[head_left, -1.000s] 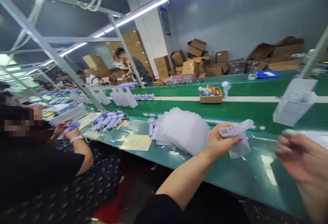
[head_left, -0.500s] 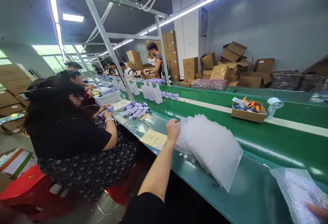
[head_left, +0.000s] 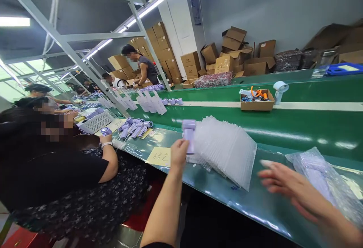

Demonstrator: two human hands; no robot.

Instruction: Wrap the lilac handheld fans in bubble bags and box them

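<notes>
My left hand (head_left: 179, 156) is closed around a small purple handheld fan (head_left: 189, 128), held upright just left of a stack of bubble-wrap bags (head_left: 227, 149). A yellow paper with handwriting (head_left: 159, 156) lies to the left of that hand. My right hand (head_left: 286, 187), slightly blurred, reaches over the bench with its fingers stretched out and nothing in it. Behind it, at the right, lies a clear bubble bag with a purple item inside (head_left: 314, 164), partly covered by my forearm.
A co-worker (head_left: 51, 172) sits at the left with a purple part in hand. Several purple fans (head_left: 134, 127) lie on the bench beyond. Across the green belt (head_left: 221, 111) stand a carton of tools and parts (head_left: 256, 105) and a pale blue fan (head_left: 280, 91).
My view has turned to the right. The purple fan now shows in my left hand. My right hand has come off the bagged item and moved left, fingers extended.
</notes>
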